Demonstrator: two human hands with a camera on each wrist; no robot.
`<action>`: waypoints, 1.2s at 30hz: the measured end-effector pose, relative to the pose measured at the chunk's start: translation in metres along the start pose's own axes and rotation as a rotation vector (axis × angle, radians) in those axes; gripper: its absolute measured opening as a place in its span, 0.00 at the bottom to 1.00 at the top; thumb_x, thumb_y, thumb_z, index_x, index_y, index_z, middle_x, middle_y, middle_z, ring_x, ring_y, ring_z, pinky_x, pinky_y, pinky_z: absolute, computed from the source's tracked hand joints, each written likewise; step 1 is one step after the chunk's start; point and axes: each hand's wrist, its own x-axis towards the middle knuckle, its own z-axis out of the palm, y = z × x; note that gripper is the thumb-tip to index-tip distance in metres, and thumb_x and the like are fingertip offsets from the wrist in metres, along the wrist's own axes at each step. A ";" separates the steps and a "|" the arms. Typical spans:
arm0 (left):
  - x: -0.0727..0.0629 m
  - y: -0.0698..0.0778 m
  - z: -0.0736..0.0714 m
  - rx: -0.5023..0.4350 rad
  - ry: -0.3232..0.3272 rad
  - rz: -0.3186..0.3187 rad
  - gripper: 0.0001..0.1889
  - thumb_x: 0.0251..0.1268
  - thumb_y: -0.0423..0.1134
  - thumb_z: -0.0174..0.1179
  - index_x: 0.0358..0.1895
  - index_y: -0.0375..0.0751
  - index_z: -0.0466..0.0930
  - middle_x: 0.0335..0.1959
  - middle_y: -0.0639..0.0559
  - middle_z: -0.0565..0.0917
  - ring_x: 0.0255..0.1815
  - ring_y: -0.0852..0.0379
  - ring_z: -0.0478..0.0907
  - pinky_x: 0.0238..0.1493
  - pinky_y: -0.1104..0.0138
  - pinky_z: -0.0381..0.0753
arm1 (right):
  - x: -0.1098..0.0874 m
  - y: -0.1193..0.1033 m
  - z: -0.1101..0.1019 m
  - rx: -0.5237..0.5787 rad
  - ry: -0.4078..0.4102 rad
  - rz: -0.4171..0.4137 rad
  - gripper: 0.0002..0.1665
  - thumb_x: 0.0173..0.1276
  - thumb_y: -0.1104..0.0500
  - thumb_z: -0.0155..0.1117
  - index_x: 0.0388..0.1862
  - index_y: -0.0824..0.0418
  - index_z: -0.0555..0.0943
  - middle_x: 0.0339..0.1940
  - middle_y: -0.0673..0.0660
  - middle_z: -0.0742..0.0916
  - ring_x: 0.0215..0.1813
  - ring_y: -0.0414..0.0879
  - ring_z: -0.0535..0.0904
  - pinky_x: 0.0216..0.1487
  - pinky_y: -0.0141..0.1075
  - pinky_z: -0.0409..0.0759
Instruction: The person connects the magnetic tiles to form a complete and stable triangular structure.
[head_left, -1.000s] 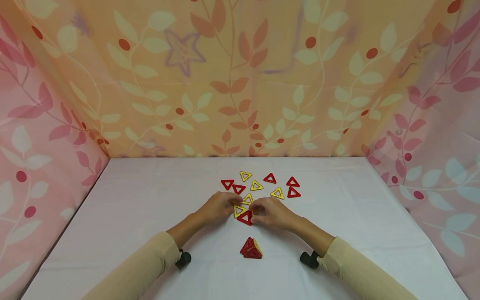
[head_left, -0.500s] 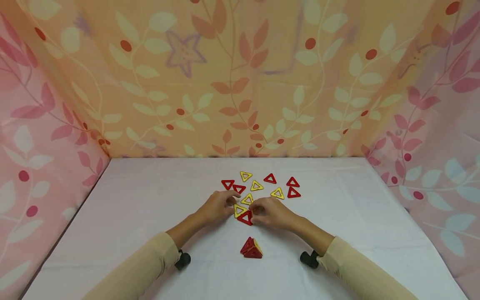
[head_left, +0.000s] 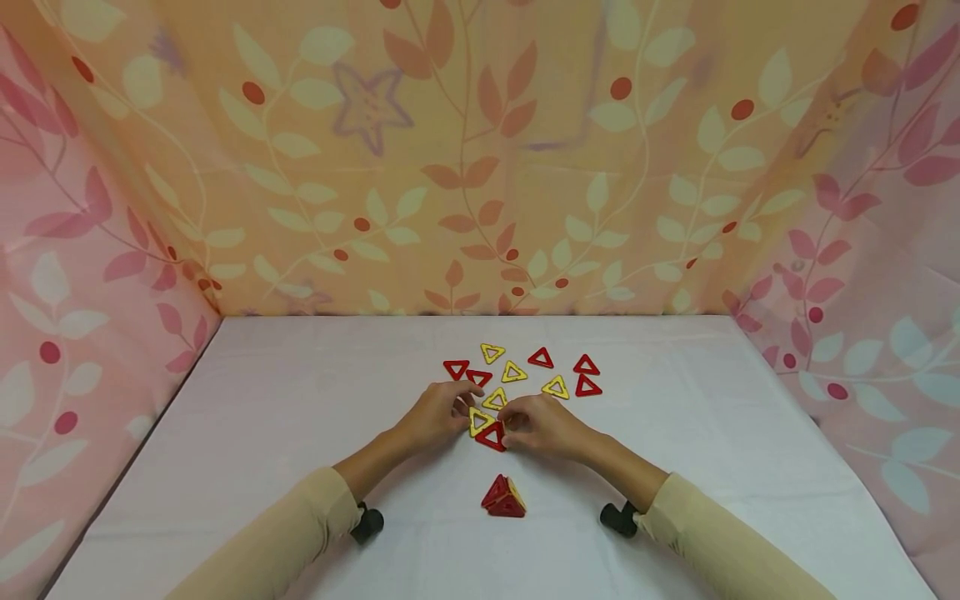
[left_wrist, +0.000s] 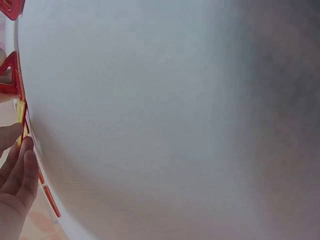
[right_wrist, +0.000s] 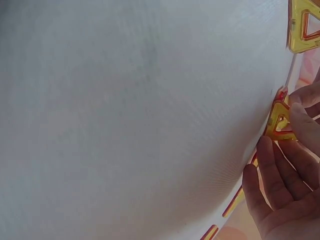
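Two yellow triangular magnetic tiles and a red one lie edge to edge between the hands: a lower yellow tile (head_left: 472,426), an upper yellow tile (head_left: 488,406) and the red tile (head_left: 485,442). My right hand (head_left: 546,427) pinches another yellow tile (right_wrist: 273,125) on its edge beside the red one; from above, the fingers mostly hide it. On the left, my left hand (head_left: 435,414) has its thumb at the lower yellow tile's edge, the index finger stretched apart from it. Nearer the body stands a small red and yellow pyramid (head_left: 506,510) built of such tiles.
Several loose red and yellow triangular tiles lie behind the hands, among them a red tile (head_left: 580,392) at the right and a yellow tile (head_left: 504,377). White cloth covers the table (head_left: 300,367). Patterned fabric (head_left: 480,250) walls the back and both sides.
The left fingers have lifted slightly away from the upper yellow tile, opening a gap from the thumb. My right hand keeps its pinch in place.
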 end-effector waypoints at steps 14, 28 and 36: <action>0.000 0.009 0.001 -0.041 0.004 0.049 0.20 0.59 0.22 0.64 0.55 0.33 0.79 0.44 0.46 0.84 0.42 0.54 0.81 0.45 0.64 0.83 | 0.000 0.000 -0.001 -0.001 -0.002 -0.009 0.17 0.62 0.59 0.75 0.50 0.59 0.86 0.40 0.46 0.87 0.41 0.38 0.80 0.47 0.34 0.80; -0.003 0.013 0.002 -0.077 -0.061 0.082 0.22 0.58 0.21 0.62 0.57 0.35 0.79 0.38 0.47 0.86 0.35 0.58 0.82 0.40 0.70 0.82 | 0.001 0.001 0.000 -0.011 0.001 -0.035 0.17 0.61 0.59 0.75 0.49 0.59 0.86 0.40 0.46 0.87 0.40 0.37 0.80 0.45 0.34 0.80; -0.004 0.015 0.004 -0.073 -0.067 0.069 0.21 0.60 0.22 0.62 0.57 0.37 0.79 0.38 0.50 0.86 0.36 0.58 0.82 0.41 0.69 0.82 | 0.001 0.001 0.001 -0.002 0.006 -0.045 0.17 0.61 0.60 0.75 0.49 0.60 0.85 0.41 0.48 0.87 0.41 0.39 0.81 0.47 0.34 0.81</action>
